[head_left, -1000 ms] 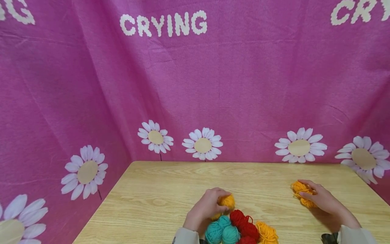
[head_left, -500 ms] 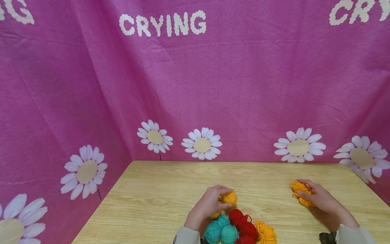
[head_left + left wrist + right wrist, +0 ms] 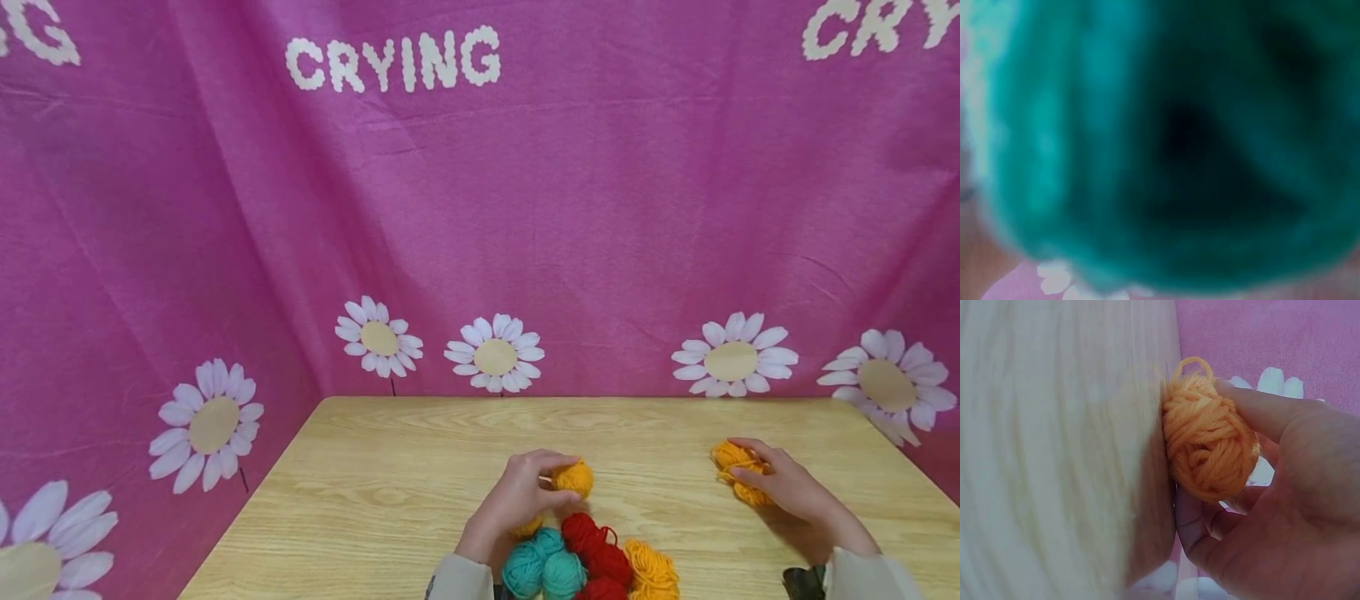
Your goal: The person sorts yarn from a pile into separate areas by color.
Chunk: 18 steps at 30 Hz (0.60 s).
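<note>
Thumb and fingers of my left hand (image 3: 525, 487) pinch a small orange yarn ball (image 3: 575, 479) in the head view, just behind the pile. Over at the right, my right hand (image 3: 791, 487) grips orange yarn (image 3: 735, 458) on the table. The right wrist view shows that yarn as a wound ball (image 3: 1210, 437) against the tabletop, with fingers and thumb about it. Below my left hand lie teal yarn balls (image 3: 562, 575), touching red yarn balls (image 3: 607, 562). Blurred teal yarn (image 3: 1097, 81) fills most of the left wrist view.
Another orange yarn ball (image 3: 652, 567) sits at the right of the red ones. Part of one more orange ball (image 3: 528, 527) shows under my left wrist. The wooden table (image 3: 375, 483) ends at a pink cloth (image 3: 585, 208) printed with daisies.
My left hand has moved a little to the right and away from me, with the orange yarn ball in it. The right hand has hardly moved.
</note>
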Each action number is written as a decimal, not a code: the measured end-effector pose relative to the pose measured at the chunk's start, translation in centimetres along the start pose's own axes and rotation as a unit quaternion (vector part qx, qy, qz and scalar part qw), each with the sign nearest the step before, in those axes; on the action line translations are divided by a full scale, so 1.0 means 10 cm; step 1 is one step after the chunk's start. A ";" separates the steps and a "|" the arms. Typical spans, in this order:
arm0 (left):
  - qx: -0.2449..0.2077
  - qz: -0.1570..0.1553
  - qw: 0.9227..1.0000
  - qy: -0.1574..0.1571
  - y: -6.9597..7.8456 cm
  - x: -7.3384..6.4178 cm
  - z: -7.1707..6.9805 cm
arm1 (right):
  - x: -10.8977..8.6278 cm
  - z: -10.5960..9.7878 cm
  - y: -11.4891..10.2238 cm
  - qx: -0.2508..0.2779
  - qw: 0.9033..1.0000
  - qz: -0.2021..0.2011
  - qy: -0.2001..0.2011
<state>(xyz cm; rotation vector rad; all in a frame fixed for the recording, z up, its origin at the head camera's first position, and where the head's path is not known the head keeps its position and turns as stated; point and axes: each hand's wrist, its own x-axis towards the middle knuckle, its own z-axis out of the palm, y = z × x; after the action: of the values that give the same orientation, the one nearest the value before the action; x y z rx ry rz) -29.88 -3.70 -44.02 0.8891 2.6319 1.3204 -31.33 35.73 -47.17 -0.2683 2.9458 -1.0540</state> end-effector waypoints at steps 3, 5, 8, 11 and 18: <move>0.007 0.005 1.000 0.006 0.01 0.01 0.01 | -0.01 0.00 0.01 0.002 1.000 -0.007 0.002; 0.012 0.010 1.000 0.011 0.02 0.01 0.01 | -0.01 0.00 0.02 0.004 1.000 -0.008 0.004; 0.012 0.014 1.000 0.018 0.02 0.02 0.01 | -0.01 0.00 0.02 0.010 1.000 -0.006 0.005; 0.004 0.013 1.000 0.025 0.03 0.03 0.01 | -0.01 0.00 0.02 0.016 1.000 -0.004 0.004; -0.010 -0.011 0.999 0.038 0.05 0.03 0.02 | -0.01 -0.01 0.02 0.028 1.000 0.006 0.000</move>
<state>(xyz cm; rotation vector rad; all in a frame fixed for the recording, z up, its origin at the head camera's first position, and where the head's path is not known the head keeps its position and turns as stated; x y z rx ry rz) -29.86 -3.14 -43.70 0.8211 2.6718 1.3983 -31.22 35.91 -47.23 -0.2484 2.9085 -1.1341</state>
